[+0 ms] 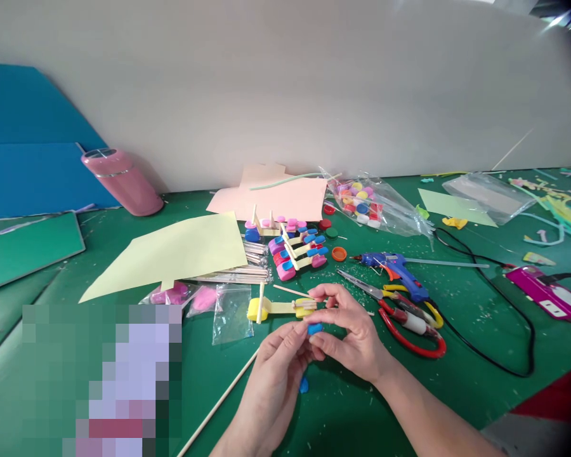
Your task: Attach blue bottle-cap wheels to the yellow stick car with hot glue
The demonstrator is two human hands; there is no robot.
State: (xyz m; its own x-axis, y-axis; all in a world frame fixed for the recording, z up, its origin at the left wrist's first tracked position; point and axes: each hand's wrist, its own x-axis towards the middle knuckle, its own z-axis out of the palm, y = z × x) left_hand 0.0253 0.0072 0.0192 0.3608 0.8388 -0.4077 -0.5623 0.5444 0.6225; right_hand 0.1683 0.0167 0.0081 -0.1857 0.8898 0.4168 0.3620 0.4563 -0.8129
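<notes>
Between the fingertips of both hands is a small lump of blue clay [315,328]. My left hand [285,355] pinches it from the left, and my right hand [347,330] closes on it from the right. Just beyond the fingers lies a small stick model with yellow clay ends [257,309], partly hidden by my right hand. Another bit of blue clay [304,384] rests on the table beside my left hand. Farther back stand several similar models with pink, purple and blue clay [295,251].
Scissors [412,324] with red handles and a blue glue gun [400,270] lie to the right, its black cord looping to a purple power strip [547,292]. A thin wooden stick [219,406] lies at front left. A pink tumbler [124,181] and bagged caps [361,197] stand behind.
</notes>
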